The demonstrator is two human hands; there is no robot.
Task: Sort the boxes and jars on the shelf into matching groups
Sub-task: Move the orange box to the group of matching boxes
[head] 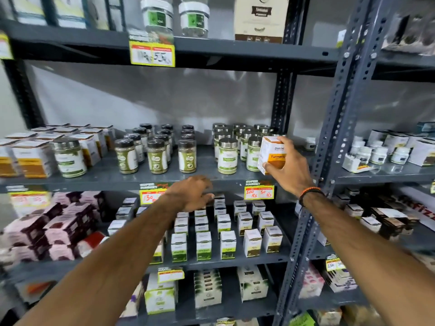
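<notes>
- On the middle shelf (164, 178) of a grey metal rack, the right hand (286, 165) holds a white and orange turmeric box (270, 154) upright, fingers over its top and thumb under its lower edge, just in front of the steel-lidded jars (227, 156) at the shelf's right end.
- Directly behind the box, those jars of green powder stand in rows; the box and the hand cover some of them, so I cannot count the full group. About nine lids show.
- Further left stand the black-lidded jars (157, 158), three columns running back: roughly eleven in all, the rear ones blurred.
- One more steel-lidded jar (70, 157) stands alone at the left, touching a block of white and orange boxes (33, 158) that the frame edge cuts off.
- Below, the left hand (191, 192) reaches palm-down over the shelf beneath, fingers curled toward a small white box (219, 198) at the back; whether it grips the box or only touches it cannot be told.
- That lower shelf carries rows of small white and green boxes (203, 248), with pink and maroon packets (47, 229) heaped to the left.
- An upright rack post (329, 147) stands just right of the held box, and an orange and black wristband (310, 192) sits on the right wrist.
- Yellow price tags (259, 191) hang on the shelf edges; the left forearm hides part of one.
</notes>
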